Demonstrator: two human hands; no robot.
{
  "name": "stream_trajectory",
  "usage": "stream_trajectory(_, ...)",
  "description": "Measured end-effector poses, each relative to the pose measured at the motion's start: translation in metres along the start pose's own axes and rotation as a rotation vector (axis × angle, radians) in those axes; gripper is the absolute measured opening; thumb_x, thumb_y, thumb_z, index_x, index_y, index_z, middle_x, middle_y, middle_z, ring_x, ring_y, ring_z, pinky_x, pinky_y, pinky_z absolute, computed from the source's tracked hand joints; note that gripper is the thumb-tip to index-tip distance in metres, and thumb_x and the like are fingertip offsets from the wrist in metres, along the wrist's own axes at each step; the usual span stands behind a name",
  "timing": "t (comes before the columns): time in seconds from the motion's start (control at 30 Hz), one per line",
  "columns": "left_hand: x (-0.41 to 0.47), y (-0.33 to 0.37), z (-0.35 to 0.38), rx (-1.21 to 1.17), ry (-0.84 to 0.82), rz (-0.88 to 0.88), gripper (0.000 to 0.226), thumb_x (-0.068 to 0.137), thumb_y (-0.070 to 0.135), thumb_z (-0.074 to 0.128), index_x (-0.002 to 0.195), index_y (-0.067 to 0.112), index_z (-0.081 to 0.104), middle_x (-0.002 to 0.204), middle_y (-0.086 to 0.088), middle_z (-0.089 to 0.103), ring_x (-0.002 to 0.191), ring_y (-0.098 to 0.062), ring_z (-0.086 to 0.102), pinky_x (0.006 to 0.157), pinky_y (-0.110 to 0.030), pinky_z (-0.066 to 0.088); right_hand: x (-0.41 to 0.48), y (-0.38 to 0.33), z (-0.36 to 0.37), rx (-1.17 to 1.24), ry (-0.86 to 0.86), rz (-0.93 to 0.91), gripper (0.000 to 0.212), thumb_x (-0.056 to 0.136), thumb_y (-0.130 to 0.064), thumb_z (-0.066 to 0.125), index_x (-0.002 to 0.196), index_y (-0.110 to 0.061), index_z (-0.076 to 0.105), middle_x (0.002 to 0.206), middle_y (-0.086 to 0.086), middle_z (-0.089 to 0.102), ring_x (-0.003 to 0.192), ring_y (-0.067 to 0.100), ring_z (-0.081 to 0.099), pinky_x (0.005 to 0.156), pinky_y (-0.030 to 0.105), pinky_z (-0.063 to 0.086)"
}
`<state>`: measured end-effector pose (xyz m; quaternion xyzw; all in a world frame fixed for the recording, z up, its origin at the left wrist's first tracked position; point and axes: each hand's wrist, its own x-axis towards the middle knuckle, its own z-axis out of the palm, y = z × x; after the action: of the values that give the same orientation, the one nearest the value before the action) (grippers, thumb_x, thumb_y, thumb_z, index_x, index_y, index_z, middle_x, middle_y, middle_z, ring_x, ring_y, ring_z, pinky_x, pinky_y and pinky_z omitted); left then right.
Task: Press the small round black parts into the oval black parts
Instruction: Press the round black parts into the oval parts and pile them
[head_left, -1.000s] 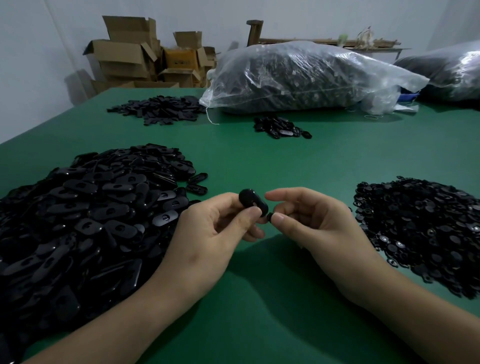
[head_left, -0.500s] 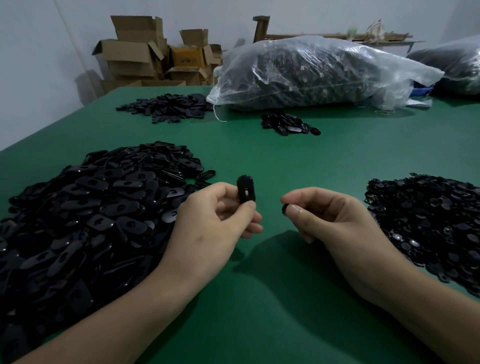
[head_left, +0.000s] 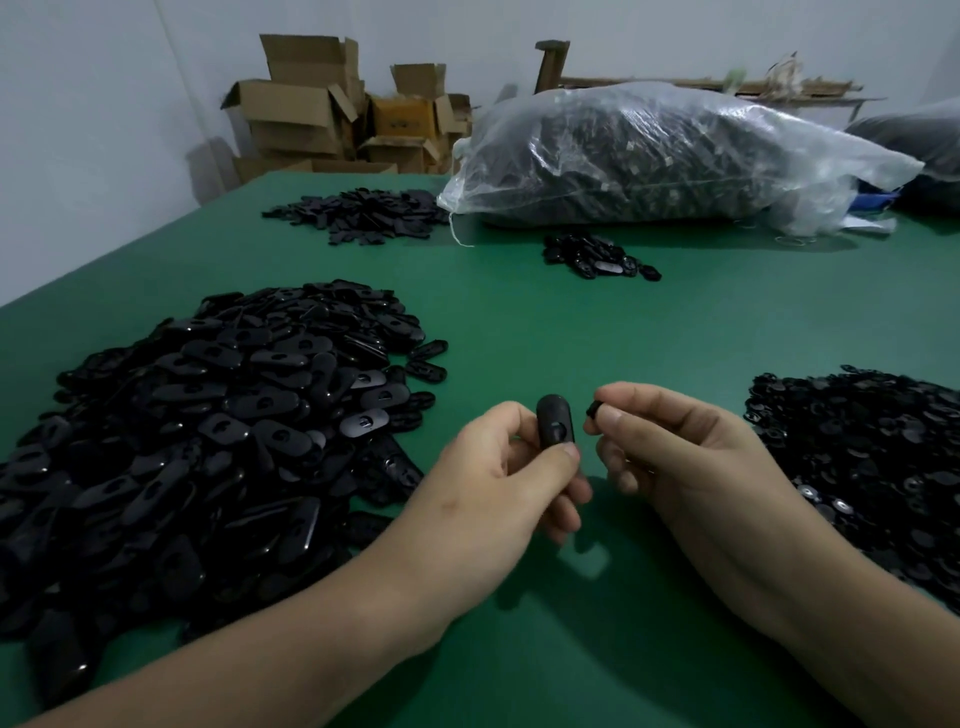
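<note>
Left hand (head_left: 498, 478) pinches the oval part (head_left: 555, 419) upright; right hand (head_left: 670, 452) pinches the round part (head_left: 592, 409) just right of it

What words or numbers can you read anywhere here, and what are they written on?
None can be read.
Yellowish cardboard box: a dark printed mark, too blurred to read.
Oval black part in the left hand, small round black part in the right hand: no lettering visible.

Forearms angled inward, left hand (head_left: 493, 483) in a thumb-and-finger pinch — right hand (head_left: 685, 457) pinching close beside
</note>
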<state>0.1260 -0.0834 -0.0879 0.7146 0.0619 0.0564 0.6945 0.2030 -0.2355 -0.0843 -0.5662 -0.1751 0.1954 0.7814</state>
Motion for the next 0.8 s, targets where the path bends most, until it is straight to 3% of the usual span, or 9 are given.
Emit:
stream_trajectory(0.13, -0.0015, -0.0020, -0.0067, 0.032, 0.022, 0.051, 0.020, 0.099, 0.032, 0.053, 0.084, 0.019, 0.056, 0.073, -0.002, 0.069, 0.064, -0.015, 0.064, 0.060, -0.026, 0.052, 0.0003, -0.0003, 0.0015, 0.054, 0.005, 0.011, 0.023, 0.061, -0.022, 0.082, 0.083, -0.015, 0.081, 0.082, 0.009, 0.072, 0.058, 0.011, 0.055, 0.052, 0.018, 0.045)
stream_trajectory(0.23, -0.0013, -0.0042, -0.0106, 0.097, 0.094, 0.108, 0.028, 0.089, 0.041, 0.052, 0.075, 0.017, 0.057, 0.077, -0.005, 0.069, 0.068, -0.020, 0.067, 0.068, -0.044, 0.058, 0.0013, -0.0003, 0.0019, 0.062, -0.002, 0.013, 0.021, 0.062, -0.021, 0.082, 0.082, -0.015, 0.081, 0.081, 0.009, 0.072, 0.057, 0.012, 0.055, 0.051, 0.018, 0.045)
stream_trajectory(0.3, -0.0026, -0.0054, -0.0115, 0.208, 0.119, 0.184, 0.031, 0.089, 0.042, 0.054, 0.080, 0.013, 0.058, 0.075, -0.006, 0.064, 0.065, -0.013, 0.065, 0.070, -0.038, 0.057, 0.0011, 0.0001, 0.0016, 0.049, -0.013, 0.014, 0.024, 0.062, -0.023, 0.083, 0.084, -0.016, 0.081, 0.082, 0.010, 0.073, 0.058, 0.011, 0.057, 0.052, 0.018, 0.045)
stream_trajectory(0.37, -0.0038, -0.0044, -0.0111, 0.290, 0.129, 0.256, 0.033, 0.089, 0.040, 0.056, 0.078, 0.010, 0.051, 0.070, -0.013, 0.053, 0.054, -0.006, 0.048, 0.054, -0.024, 0.043, 0.0006, 0.0006, 0.0004, 0.025, -0.025, 0.010, 0.025, 0.061, -0.021, 0.086, 0.086, -0.016, 0.081, 0.083, 0.010, 0.074, 0.059, 0.011, 0.057, 0.053, 0.018, 0.045)
stream_trajectory(0.43, -0.0035, -0.0036, -0.0106, 0.332, 0.118, 0.274, 0.037, 0.084, 0.042, 0.057, 0.076, 0.008, 0.044, 0.069, -0.019, 0.046, 0.055, -0.009, 0.036, 0.050, -0.030, 0.033, -0.0003, 0.0012, 0.0000, -0.019, -0.036, -0.003, 0.026, 0.062, -0.019, 0.089, 0.087, -0.017, 0.081, 0.083, 0.009, 0.074, 0.062, 0.011, 0.058, 0.055, 0.018, 0.046)
stream_trajectory(0.5, -0.0023, -0.0046, -0.0096, 0.366, 0.073, 0.253, 0.039, 0.079, 0.045, 0.056, 0.077, 0.008, 0.043, 0.068, -0.020, 0.046, 0.058, -0.013, 0.037, 0.054, -0.039, 0.033, -0.0016, 0.0017, 0.0009, -0.091, -0.029, -0.043, 0.026, 0.063, -0.023, 0.089, 0.087, -0.018, 0.080, 0.081, 0.008, 0.074, 0.064, 0.011, 0.059, 0.059, 0.017, 0.048)
stream_trajectory(0.63, -0.0018, -0.0049, -0.0097, 0.360, 0.009, 0.234, 0.026, 0.082, 0.036, 0.060, 0.077, 0.016, 0.044, 0.061, 0.001, 0.038, 0.056, -0.014, 0.037, 0.053, -0.041, 0.033, -0.0056, 0.0006, 0.0055, -0.211, -0.013, -0.183, 0.015, 0.073, -0.024, 0.077, 0.086, -0.017, 0.078, 0.079, 0.000, 0.072, 0.073, 0.007, 0.064, 0.070, 0.015, 0.051)
stream_trajectory(0.8, -0.0015, -0.0071, -0.0105, 0.351, -0.024, 0.252, 0.023, 0.089, 0.036, 0.061, 0.077, 0.022, 0.046, 0.058, 0.011, 0.039, 0.053, -0.009, 0.037, 0.049, -0.029, 0.033, -0.0071, -0.0011, 0.0055, -0.340, -0.017, -0.218, 0.008, 0.080, -0.025, 0.075, 0.088, -0.023, 0.076, 0.097, 0.010, 0.074, 0.088, 0.012, 0.066, 0.085, 0.023, 0.054)
